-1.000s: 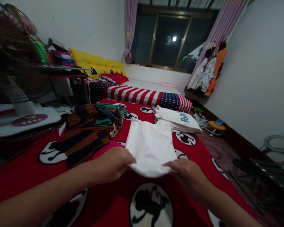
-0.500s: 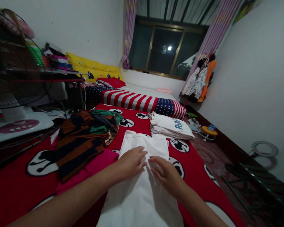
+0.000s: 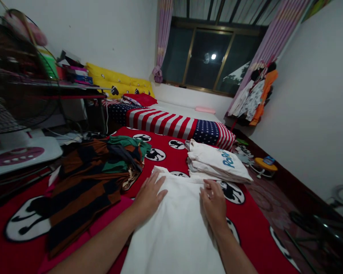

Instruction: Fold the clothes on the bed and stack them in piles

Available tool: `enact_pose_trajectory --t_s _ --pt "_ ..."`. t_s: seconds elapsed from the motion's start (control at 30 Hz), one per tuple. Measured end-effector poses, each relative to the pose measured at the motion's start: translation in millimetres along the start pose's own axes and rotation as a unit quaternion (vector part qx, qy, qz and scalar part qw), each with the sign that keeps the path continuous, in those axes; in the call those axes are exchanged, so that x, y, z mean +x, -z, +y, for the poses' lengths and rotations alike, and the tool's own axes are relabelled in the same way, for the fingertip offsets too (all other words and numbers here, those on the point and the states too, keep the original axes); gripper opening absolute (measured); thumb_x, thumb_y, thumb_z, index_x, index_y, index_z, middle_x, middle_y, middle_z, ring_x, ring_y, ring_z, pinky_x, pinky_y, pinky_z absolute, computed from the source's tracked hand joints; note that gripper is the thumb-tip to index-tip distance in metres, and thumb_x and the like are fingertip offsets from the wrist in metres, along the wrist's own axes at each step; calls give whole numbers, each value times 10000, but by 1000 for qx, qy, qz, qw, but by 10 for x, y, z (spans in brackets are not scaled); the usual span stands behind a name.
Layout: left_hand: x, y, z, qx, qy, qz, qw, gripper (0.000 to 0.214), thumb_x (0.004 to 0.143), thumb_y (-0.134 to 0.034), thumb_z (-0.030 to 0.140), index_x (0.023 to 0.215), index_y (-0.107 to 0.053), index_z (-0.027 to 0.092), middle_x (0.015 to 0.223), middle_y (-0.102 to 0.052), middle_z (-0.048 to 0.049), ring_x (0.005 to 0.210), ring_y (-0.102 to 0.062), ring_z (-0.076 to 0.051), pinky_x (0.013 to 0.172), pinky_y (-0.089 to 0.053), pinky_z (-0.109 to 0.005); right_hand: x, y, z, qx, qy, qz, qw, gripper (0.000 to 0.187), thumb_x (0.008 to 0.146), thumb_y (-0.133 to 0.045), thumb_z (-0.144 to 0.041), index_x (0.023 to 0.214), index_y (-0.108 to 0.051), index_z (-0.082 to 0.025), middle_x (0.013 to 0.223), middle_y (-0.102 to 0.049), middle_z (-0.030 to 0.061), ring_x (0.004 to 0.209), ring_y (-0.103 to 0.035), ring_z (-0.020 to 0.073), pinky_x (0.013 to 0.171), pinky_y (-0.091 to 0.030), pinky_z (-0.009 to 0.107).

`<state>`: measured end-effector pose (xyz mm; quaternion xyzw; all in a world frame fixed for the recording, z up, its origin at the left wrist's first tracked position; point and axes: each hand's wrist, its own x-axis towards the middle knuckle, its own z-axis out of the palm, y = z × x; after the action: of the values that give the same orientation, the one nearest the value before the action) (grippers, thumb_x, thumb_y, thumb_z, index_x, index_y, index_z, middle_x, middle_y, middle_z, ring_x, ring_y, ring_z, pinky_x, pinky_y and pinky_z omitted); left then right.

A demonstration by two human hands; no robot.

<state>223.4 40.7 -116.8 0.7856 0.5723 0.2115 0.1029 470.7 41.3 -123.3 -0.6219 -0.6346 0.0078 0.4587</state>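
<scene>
A white garment (image 3: 178, 228), folded into a long strip, lies in front of me on a red cover. My left hand (image 3: 151, 194) rests on its upper left edge, fingers spread flat on the cloth. At the upper right edge is my right hand (image 3: 214, 203), its fingers curled in close to the thumb around the cloth's border. A stack of folded white clothes (image 3: 217, 161) with blue lettering sits just beyond the right hand. Left of the left hand lies a loose heap with a brown and black striped garment (image 3: 85, 194) and a green one (image 3: 128, 142).
The red cover (image 3: 257, 243) has white ovals with black figures. Behind it stands a bed with a stars-and-stripes cover (image 3: 160, 120). A fan (image 3: 23, 152) is at the left, near a desk. On the floor at right are a yellow stool (image 3: 265, 164) and a dark folding chair (image 3: 328, 236).
My hands have moved apart from the middle of the white garment to its two side edges. Its upper part looks flatter and wider. The view has shifted slightly.
</scene>
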Motion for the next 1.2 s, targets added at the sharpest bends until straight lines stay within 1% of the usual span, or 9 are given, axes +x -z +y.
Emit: enact_pose_trajectory --t_s 0.27,0.4,0.5,0.63,0.73,0.83,1.0,1.1,1.2 --pt "33 -9 -100 50 34 12 998 516 930 -451 354 1393 -463 126 1529 -279 -172 1420 -229 -312 1145 -261 -428 -66 127 -24 -114 90 -12 989 472 889 -438 -374 1260 -531 -98 1341 -510 177 1242 -452 278 1034 -376 456" --pt "33 9 -126 58 41 -6 997 566 939 -418 405 1437 -395 138 1546 -251 -142 1432 -199 -292 1155 -238 -410 -184 101 -317 -129 155 -192 960 492 931 -419 -421 1373 -468 -209 1473 -410 78 1379 -321 245 1122 -254 495" --pt "42 26 -158 62 58 -25 996 601 946 -382 439 1465 -340 139 1558 -224 -118 1439 -172 -283 1161 -218 -413 -218 32 -351 -213 90 -280 932 577 937 -393 -484 1440 -391 -203 1537 -289 77 1432 -193 293 1112 -186 595" --pt "22 63 -137 48 61 -10 997 625 941 -400 446 1479 -302 143 1579 -125 -123 1448 -121 -295 1158 -213 -431 -207 30 -228 -278 9 -188 942 661 946 -337 -515 1481 -295 -127 1567 -165 138 1443 -133 315 1084 -211 627" --pt "-18 114 -89 44 9 53 998 651 928 -437 446 1500 -246 201 1592 18 -73 1456 -9 -299 1162 -166 -482 -195 85 -152 -264 64 -133 953 678 950 -325 -514 1502 -228 -133 1576 -134 124 1456 -79 276 1106 -203 589" --pt "-53 146 -81 39 -63 -3 997 621 931 -402 515 1491 -262 288 1590 -84 -25 1460 -37 -280 1161 -78 -542 -179 98 -80 -247 84 -209 942 654 956 -307 -512 1504 -230 -164 1566 -190 109 1451 -127 249 1109 -227 569" --pt "-64 112 -147 18 -36 -83 996 653 915 -335 616 1484 -278 300 1583 -117 -21 1458 -47 -299 1135 -35 -611 -134 71 -20 -266 32 -257 929 654 953 -310 -514 1483 -283 -131 1552 -219 132 1441 -168 275 1092 -207 622" --pt "-64 97 -157 13 -40 -78 996 659 912 -333 624 1483 -278 300 1583 -122 -27 1457 -40 -302 1129 -13 -619 -146 150 -232 -238 55 -237 940 601 940 -386 -463 1449 -358 -143 1544 -241 138 1438 -170 303 1080 -181 655" --pt "-67 103 -141 15 -36 -76 996 658 914 -337 617 1484 -277 295 1583 -124 -30 1457 -45 -301 1128 -4 -619 -283 317 -685 -148 159 -237 947 586 935 -439 -439 1456 -341 -191 1543 -263 105 1442 -172 268 1113 -157 615"
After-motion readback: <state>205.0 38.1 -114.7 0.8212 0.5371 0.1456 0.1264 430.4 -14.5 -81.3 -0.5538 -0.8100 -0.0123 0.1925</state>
